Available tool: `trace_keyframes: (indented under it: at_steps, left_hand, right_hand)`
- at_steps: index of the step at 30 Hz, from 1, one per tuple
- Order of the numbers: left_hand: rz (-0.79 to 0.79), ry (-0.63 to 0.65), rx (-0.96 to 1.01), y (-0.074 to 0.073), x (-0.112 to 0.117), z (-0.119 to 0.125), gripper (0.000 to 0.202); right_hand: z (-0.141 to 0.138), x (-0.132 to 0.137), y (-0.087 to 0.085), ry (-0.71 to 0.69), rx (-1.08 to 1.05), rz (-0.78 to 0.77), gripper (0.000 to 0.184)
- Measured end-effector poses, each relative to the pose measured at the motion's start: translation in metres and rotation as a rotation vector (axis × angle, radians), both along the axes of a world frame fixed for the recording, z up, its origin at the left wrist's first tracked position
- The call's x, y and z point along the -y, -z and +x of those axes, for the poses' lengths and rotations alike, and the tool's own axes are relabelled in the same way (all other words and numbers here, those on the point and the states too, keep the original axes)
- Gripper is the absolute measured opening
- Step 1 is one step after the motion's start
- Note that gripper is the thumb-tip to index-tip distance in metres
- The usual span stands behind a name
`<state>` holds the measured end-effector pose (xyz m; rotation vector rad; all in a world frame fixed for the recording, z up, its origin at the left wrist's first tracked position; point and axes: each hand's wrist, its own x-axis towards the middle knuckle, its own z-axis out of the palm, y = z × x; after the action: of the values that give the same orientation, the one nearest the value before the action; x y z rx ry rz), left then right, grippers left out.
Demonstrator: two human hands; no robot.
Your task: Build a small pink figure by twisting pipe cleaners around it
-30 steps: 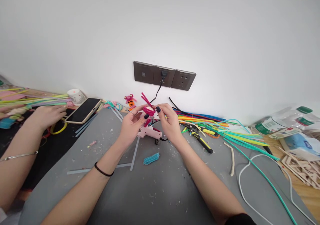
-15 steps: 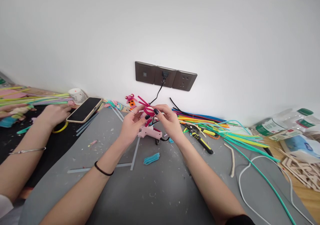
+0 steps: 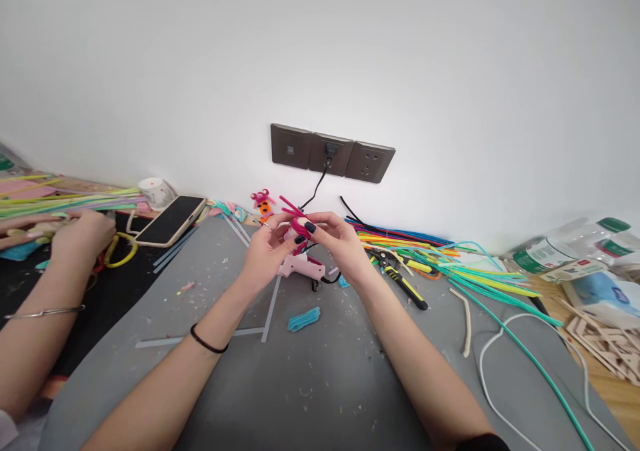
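Between my two hands is a small bundle of magenta pipe cleaners [image 3: 299, 226], wound round at the middle with loose ends sticking up to the left. My left hand [image 3: 267, 251] pinches it from the left, thumb and fingers closed. From the right, my right hand [image 3: 337, 241] presses its thumb on the winding. Just under my hands lies a pink glue gun [image 3: 301, 265], partly hidden by them. A small pink and orange pipe-cleaner figure [image 3: 263, 204] stands behind my left hand. Nearer to me sits a folded blue pipe-cleaner piece [image 3: 303, 319].
Yellow-black pliers [image 3: 405, 287] and bunched pipe cleaners [image 3: 450, 257] lie right; bottles [image 3: 545, 254] stand beyond. Clear glue sticks [image 3: 271, 307] lie left of centre. Further left are a phone [image 3: 171, 221], a paper cup [image 3: 157, 193], yellow-handled scissors [image 3: 121, 249] and another person's hand [image 3: 83, 237].
My fingers have shifted slightly on the magenta bundle, covering more of its winding. The other person's hand has drawn back left from beside the phone, uncovering the scissors' handles.
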<state>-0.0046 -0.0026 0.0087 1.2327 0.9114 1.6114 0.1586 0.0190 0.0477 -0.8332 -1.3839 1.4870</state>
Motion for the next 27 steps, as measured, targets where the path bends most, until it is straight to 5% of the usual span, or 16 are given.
trace_keyframes:
  at_steps: [19,27]
  left_hand:
    - [0.049,0.002,0.001,0.0,0.0,0.003,0.038]
    - [0.047,-0.011,-0.041,-0.001,0.001,0.004,0.04]
  right_hand:
    - [0.008,-0.001,-0.006,0.014,0.218,0.152,0.036]
    - [0.008,0.002,-0.012,0.002,0.212,0.106,0.036]
